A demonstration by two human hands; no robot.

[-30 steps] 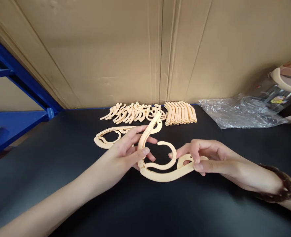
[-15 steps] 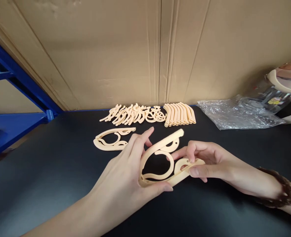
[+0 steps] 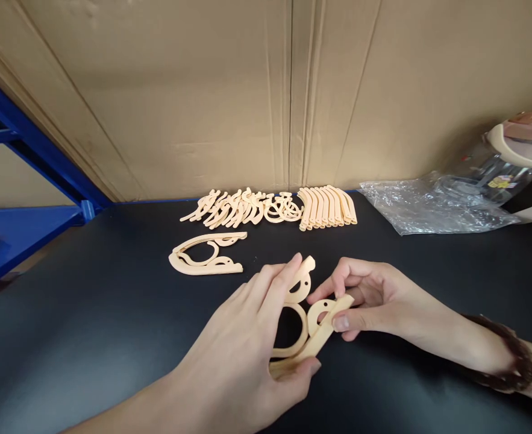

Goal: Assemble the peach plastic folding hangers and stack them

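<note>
Both hands hold one cream plastic folding hanger (image 3: 308,325) just above the black table (image 3: 112,337). My left hand (image 3: 252,343) grips its left end, thumb underneath and fingers over the top, pressing the arm down. My right hand (image 3: 365,298) pinches its right end between thumb and forefinger. The hanger's arms lie nearly folded together around the hook. A folded hanger of the same kind (image 3: 205,256) lies flat on the table behind my left hand.
Rows of loose cream hanger parts (image 3: 243,208) and curved arms (image 3: 329,208) lie at the back by a cardboard wall. Crumpled clear plastic bag (image 3: 428,208) and a jar (image 3: 514,157) sit at the right. A blue metal frame (image 3: 31,223) stands at the left.
The hanger's raised arm has been folded down towards the other arm. My left hand moved over the top of it and both hands came closer together and nearer to me.
</note>
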